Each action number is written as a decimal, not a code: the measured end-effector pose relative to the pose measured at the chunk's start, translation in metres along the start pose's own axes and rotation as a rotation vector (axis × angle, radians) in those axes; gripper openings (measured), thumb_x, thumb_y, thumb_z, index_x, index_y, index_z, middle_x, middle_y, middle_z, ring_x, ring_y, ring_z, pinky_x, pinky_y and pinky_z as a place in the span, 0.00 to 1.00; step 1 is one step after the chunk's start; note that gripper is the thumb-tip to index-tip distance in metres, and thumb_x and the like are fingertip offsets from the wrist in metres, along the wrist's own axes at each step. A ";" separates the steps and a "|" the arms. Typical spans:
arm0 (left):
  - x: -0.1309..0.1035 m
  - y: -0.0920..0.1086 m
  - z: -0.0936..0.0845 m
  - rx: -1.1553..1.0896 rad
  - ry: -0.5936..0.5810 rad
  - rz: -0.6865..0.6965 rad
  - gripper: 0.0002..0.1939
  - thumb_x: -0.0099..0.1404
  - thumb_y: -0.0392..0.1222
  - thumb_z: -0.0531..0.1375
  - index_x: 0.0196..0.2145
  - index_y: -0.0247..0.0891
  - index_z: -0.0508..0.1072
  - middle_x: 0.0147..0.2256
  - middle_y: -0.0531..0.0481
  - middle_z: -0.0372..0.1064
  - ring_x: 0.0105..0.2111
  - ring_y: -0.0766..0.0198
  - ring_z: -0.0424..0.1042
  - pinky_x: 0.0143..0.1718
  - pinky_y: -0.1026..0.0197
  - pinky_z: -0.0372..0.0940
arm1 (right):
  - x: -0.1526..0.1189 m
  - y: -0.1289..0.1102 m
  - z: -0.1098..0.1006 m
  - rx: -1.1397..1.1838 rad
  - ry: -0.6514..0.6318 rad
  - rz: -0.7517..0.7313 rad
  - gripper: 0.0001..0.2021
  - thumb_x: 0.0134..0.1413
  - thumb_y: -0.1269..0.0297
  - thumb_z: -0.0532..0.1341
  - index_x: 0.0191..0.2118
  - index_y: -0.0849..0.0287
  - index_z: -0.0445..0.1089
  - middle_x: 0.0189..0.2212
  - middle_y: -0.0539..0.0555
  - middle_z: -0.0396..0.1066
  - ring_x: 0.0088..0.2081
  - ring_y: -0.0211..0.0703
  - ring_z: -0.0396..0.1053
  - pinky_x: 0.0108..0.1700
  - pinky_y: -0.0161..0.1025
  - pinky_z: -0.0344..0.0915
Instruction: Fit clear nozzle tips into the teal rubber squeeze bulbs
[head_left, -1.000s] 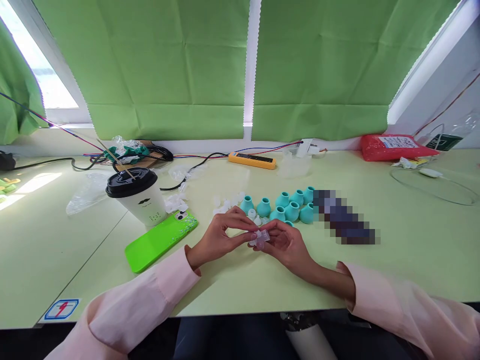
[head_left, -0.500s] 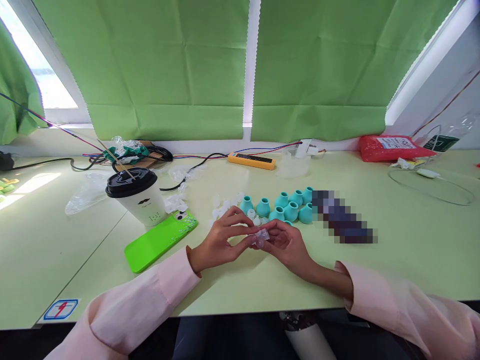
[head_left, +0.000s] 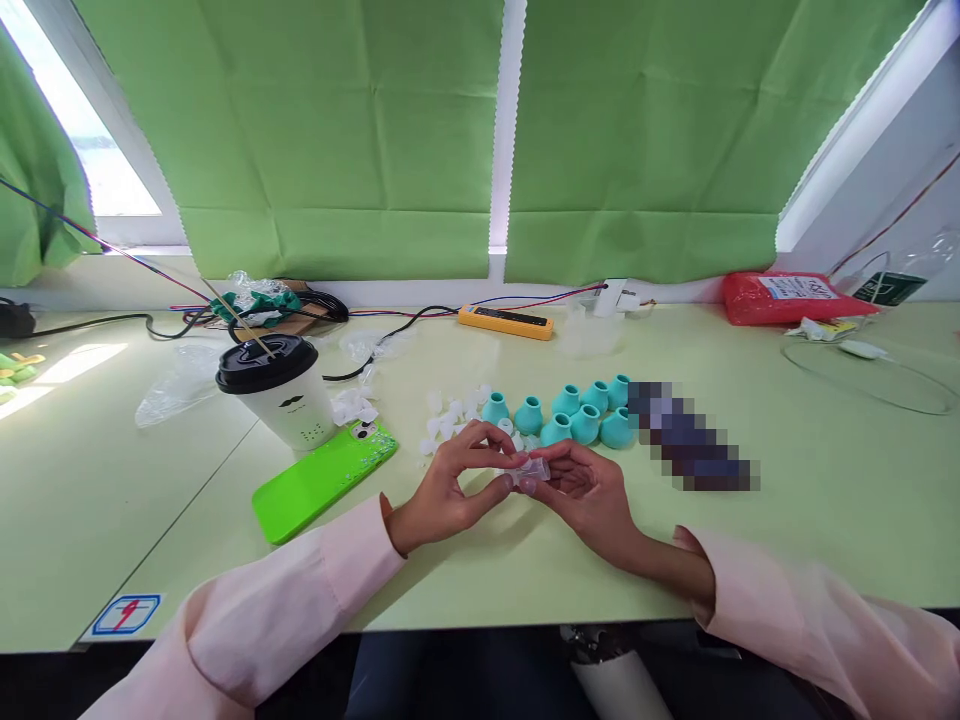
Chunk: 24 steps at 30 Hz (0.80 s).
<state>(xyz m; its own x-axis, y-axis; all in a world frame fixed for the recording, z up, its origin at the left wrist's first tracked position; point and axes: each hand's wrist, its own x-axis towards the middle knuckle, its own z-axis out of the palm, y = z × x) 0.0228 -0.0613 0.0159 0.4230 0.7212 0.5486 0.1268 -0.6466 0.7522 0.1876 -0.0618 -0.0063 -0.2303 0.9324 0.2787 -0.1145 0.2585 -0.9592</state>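
Between my two hands is a small clear plastic piece [head_left: 534,469], lying roughly sideways. My left hand [head_left: 459,482] pinches its left end with thumb and fingertips. On its right part, the thumb and fingers of my right hand [head_left: 589,492] are closed around it. Just beyond my fingers stand several teal rubber bulbs [head_left: 585,424] with open necks, most of them upright. Small whitish translucent plastic pieces [head_left: 450,415] lie loose behind my left hand, some partly hidden by it.
Left of my hands are a bright green phone [head_left: 322,482] and a white paper cup [head_left: 289,410] with a black lid. A yellow power strip [head_left: 506,321] and cables lie at the back. A pixelated dark object [head_left: 694,440] lies right of the bulbs, a red package [head_left: 795,298] at back right.
My hands have shifted slightly right and, still holding the clear piece, turned it a little. The bulbs and the other things on the table stay in place; the view has moved slightly.
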 end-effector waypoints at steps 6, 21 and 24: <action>-0.006 -0.001 0.000 -0.059 0.029 -0.040 0.15 0.61 0.40 0.49 0.44 0.41 0.68 0.38 0.46 0.59 0.40 0.60 0.60 0.42 0.55 0.56 | 0.003 0.000 0.001 0.028 -0.010 -0.008 0.10 0.38 0.69 0.64 0.30 0.58 0.63 0.27 0.49 0.71 0.31 0.37 0.70 0.37 0.37 0.69; 0.005 -0.004 -0.003 0.221 0.079 -0.027 0.16 0.62 0.43 0.47 0.44 0.42 0.67 0.42 0.46 0.58 0.41 0.60 0.57 0.41 0.57 0.56 | 0.003 0.001 0.001 -0.091 0.077 -0.204 0.09 0.37 0.70 0.64 0.28 0.58 0.63 0.26 0.49 0.69 0.28 0.38 0.70 0.33 0.37 0.69; 0.018 -0.022 -0.009 0.619 0.203 -0.085 0.21 0.58 0.46 0.51 0.49 0.39 0.62 0.48 0.43 0.52 0.45 0.55 0.50 0.45 0.51 0.52 | 0.005 -0.001 -0.001 -0.153 0.079 -0.271 0.09 0.37 0.71 0.64 0.30 0.57 0.65 0.26 0.50 0.69 0.28 0.38 0.69 0.34 0.38 0.69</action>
<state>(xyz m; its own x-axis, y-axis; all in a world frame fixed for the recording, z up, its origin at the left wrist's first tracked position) 0.0198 -0.0314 0.0122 0.2185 0.7695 0.6001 0.6711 -0.5649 0.4800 0.1871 -0.0573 -0.0041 -0.1350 0.8394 0.5265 -0.0134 0.5298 -0.8480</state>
